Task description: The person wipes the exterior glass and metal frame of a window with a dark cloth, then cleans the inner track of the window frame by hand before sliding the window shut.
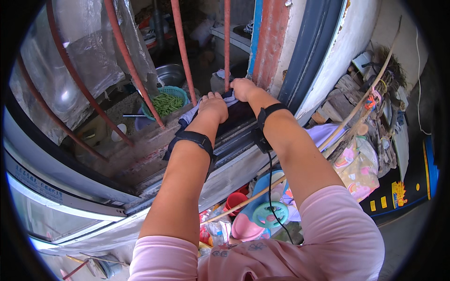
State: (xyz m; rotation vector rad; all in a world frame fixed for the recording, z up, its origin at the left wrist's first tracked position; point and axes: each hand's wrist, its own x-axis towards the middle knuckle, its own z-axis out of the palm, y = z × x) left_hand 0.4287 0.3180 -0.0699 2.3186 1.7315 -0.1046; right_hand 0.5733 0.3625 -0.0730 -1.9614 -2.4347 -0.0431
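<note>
A light grey-purple and dark cloth [189, 115] lies bunched along the window sill [147, 154], at the foot of the red metal window bars [183, 52]. My left hand [213, 107] presses down on it from above, back of the hand up, and its fingertips reach past the cloth's far edge. Close to the foot of the rightmost bar, my right hand [243, 89] is curled into a fist at the cloth's far end [230, 98]. Its fingertips are hidden, but the cloth runs up into the fist. Dark straps [195, 137] circle both forearms.
Behind the bars, a teal basket [181, 92] holds green beans [167, 104] beside a metal basin [171, 73]. Torn plastic sheeting [91, 66] hangs left. Below are a red bucket [235, 202], a ride-on toy's steering wheel [270, 215] and a long stick [246, 201]; firewood [342, 93] stands right.
</note>
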